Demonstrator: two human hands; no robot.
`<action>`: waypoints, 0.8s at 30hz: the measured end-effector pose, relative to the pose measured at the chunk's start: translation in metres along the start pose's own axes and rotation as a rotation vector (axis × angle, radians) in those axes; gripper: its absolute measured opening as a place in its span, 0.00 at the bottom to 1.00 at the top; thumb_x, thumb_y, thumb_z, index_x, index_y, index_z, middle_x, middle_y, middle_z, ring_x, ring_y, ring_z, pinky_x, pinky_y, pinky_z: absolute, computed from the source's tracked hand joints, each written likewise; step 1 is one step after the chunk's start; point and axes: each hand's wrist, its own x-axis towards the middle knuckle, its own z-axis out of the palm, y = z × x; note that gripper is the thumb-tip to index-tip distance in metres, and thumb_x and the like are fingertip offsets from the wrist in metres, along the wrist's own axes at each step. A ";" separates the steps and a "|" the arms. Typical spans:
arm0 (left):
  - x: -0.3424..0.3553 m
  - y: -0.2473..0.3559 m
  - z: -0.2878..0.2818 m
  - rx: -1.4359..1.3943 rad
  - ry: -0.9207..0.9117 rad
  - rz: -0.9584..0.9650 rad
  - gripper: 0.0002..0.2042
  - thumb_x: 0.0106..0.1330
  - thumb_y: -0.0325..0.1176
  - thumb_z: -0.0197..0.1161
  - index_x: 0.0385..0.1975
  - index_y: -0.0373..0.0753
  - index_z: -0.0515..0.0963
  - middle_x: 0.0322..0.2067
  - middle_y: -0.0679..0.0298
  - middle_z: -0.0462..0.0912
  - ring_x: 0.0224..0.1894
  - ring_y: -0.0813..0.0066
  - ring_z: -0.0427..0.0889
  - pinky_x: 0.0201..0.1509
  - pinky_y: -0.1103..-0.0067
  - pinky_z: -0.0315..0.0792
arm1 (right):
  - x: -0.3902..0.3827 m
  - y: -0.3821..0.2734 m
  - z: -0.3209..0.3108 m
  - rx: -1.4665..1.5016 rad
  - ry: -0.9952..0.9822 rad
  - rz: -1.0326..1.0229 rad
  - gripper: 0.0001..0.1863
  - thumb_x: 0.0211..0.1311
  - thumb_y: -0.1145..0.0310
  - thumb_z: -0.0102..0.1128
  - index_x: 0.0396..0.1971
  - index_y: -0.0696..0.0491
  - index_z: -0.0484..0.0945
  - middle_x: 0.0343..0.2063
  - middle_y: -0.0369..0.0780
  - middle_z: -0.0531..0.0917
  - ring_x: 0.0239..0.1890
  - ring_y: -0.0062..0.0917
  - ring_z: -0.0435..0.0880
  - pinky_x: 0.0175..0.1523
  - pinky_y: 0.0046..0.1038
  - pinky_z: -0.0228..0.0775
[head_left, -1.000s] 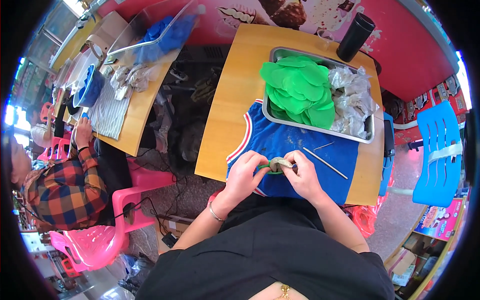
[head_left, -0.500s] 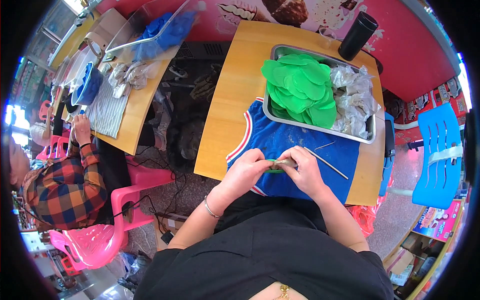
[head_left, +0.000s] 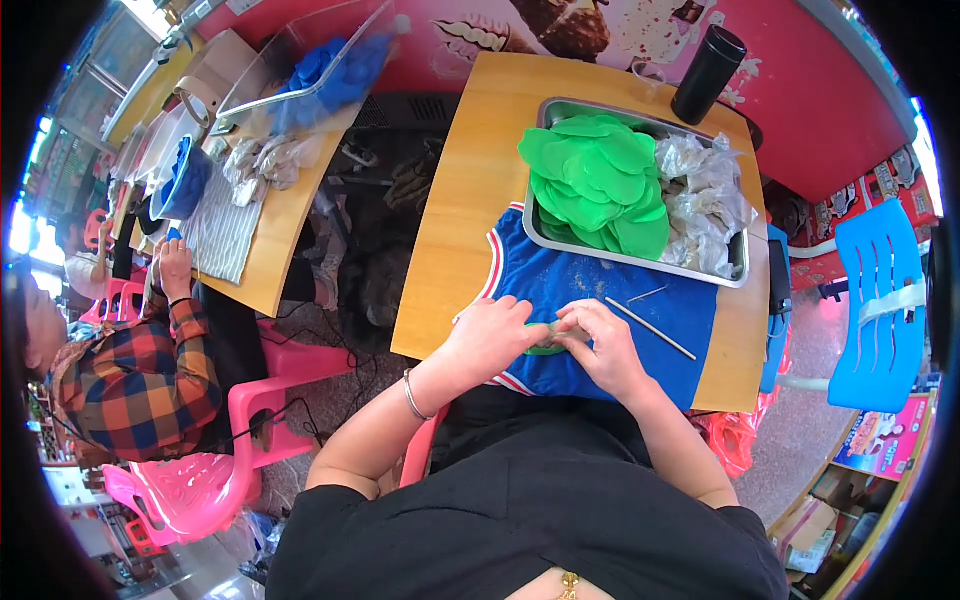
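Note:
My left hand, with a bangle at the wrist, pinches a small green piece. My right hand grips a greyish, soft-looking piece against it; both pieces are largely hidden by my fingers. Beneath them lies a blue cloth with red-and-white trim. On it, right of my hands, are a pale rod and a thin wire tool. Farther back, a metal tray holds flat green cut pieces and crumpled translucent bags.
The wooden table carries a black cylinder at the back. A co-worker in a checked shirt sits on a pink chair at another table with blue pieces in bins. A blue chair back stands right.
My left hand and forearm have shifted leftward. My fingers have closed further over the grey and green pieces, which show less now.

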 end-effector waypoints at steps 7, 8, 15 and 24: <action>0.005 -0.017 0.005 0.015 -0.050 0.156 0.04 0.50 0.32 0.57 0.25 0.43 0.72 0.24 0.66 0.69 0.31 0.70 0.74 0.31 0.75 0.72 | -0.006 -0.005 0.003 -0.007 0.001 0.062 0.08 0.48 0.81 0.60 0.29 0.58 0.72 0.27 0.41 0.76 0.28 0.28 0.77 0.33 0.25 0.69; 0.004 -0.019 0.005 0.015 -0.050 0.158 0.04 0.50 0.32 0.57 0.25 0.43 0.72 0.24 0.66 0.69 0.31 0.70 0.74 0.31 0.75 0.72 | -0.006 -0.006 0.002 -0.040 0.005 0.056 0.07 0.49 0.81 0.60 0.29 0.57 0.72 0.27 0.40 0.77 0.26 0.24 0.77 0.31 0.22 0.68; 0.001 -0.014 -0.003 -0.012 -0.066 0.139 0.05 0.49 0.33 0.60 0.24 0.42 0.71 0.25 0.66 0.68 0.31 0.69 0.74 0.30 0.74 0.72 | -0.005 -0.006 0.000 -0.081 -0.008 0.025 0.08 0.48 0.81 0.60 0.29 0.57 0.72 0.27 0.40 0.76 0.25 0.24 0.75 0.31 0.22 0.68; 0.000 -0.012 -0.006 -0.470 -0.036 0.082 0.06 0.53 0.31 0.61 0.24 0.40 0.71 0.27 0.64 0.70 0.31 0.64 0.75 0.30 0.72 0.70 | -0.006 -0.005 0.006 0.035 -0.023 0.150 0.14 0.44 0.74 0.65 0.34 0.57 0.77 0.29 0.42 0.77 0.33 0.32 0.78 0.37 0.28 0.69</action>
